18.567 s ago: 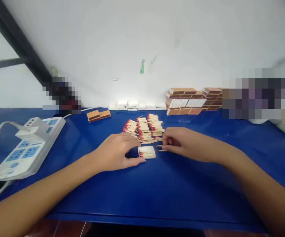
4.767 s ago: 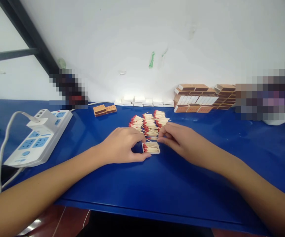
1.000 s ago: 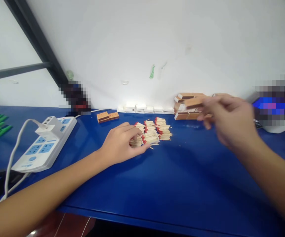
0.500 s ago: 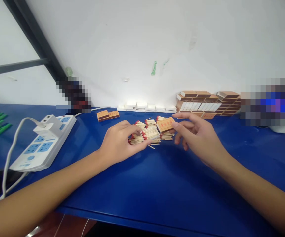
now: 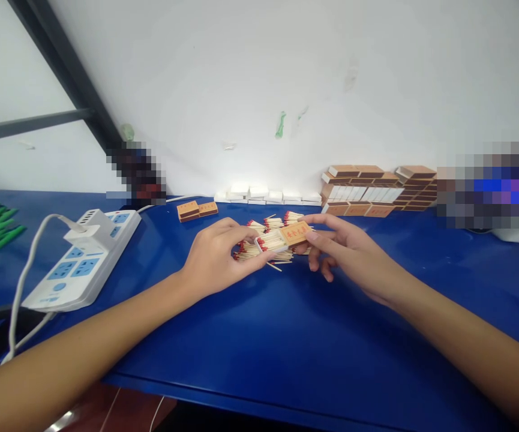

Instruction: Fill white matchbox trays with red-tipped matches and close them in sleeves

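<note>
Lying under matchbox (image 5: 294, 234): matches (image 5: 273, 224) (power strip (image 5: 78, 271) left).

Orange sleeve (image 5: 297, 233) over one end of a match-filled tray (image 5: 281, 248)
The left hand (image 5: 218, 253) pinches the tray, the right hand (image 5: 349, 247) the sleeve (red characters on top); loose matches (image 5: 283, 257) lie between the hands, stacked matchboxes (image 5: 362, 209) beyond the right.

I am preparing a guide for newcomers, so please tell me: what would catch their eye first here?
Probably the red-tipped matches in the matchbox tray, held by the left hand near the centre, meet the eye first. The right hand holds the orange matchbox sleeve at the tray's right end. Then come the matchbox stack at back right and the white power strip at left.
</note>
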The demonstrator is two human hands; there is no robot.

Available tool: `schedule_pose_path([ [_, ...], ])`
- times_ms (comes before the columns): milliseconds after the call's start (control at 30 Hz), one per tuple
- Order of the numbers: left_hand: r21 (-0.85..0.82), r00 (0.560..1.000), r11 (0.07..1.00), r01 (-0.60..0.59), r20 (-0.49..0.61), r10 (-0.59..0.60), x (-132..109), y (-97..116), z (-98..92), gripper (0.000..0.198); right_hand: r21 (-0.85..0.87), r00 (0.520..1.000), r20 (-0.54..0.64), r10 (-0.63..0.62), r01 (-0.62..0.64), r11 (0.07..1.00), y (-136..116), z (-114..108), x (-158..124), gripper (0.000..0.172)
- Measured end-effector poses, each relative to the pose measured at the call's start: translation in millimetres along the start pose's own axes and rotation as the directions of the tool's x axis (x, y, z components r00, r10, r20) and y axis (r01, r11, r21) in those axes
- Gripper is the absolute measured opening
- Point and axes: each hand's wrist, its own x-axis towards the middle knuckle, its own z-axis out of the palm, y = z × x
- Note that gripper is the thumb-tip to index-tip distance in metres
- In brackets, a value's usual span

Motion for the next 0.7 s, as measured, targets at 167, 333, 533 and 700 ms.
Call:
schedule_pose_path([
  [167, -0.056, 0.999, 0.998, -0.032, -0.018, 0.031, 1.5, -0.3, -1.0, 0.037, 0.071, 0.998, 0.04, 0.046, -0.049, 0.996, 3.6, -0.9, -0.5, 0.051],
  [333, -0.143, 0.999, 0.989, 0.033, -0.039, -0.038, 3.5, 2.6, -2.6, 0.032, 0.173, 0.992, 0.075, 0.097, -0.109, 0.979, 2.8, 1.7, -2.6, 0.045],
  [533, -0.171, 0.999, 0.984, 0.046, -0.015, -0.05, 2.3, 4.0, -1.3, 0.035, 0.155, 0.992, 0.124, 0.012, -0.032, 0.987, -1.0, 8.8, -9.7, 0.053],
  [700, -0.253, 1.0, 0.967, 0.024, 0.006, -0.023, 1.6, 4.2, -1.1, 0.05, 0.071, 0.979, 0.203, -0.023, 0.009, 0.997, -0.9, 22.2, -19.6, 0.064],
])
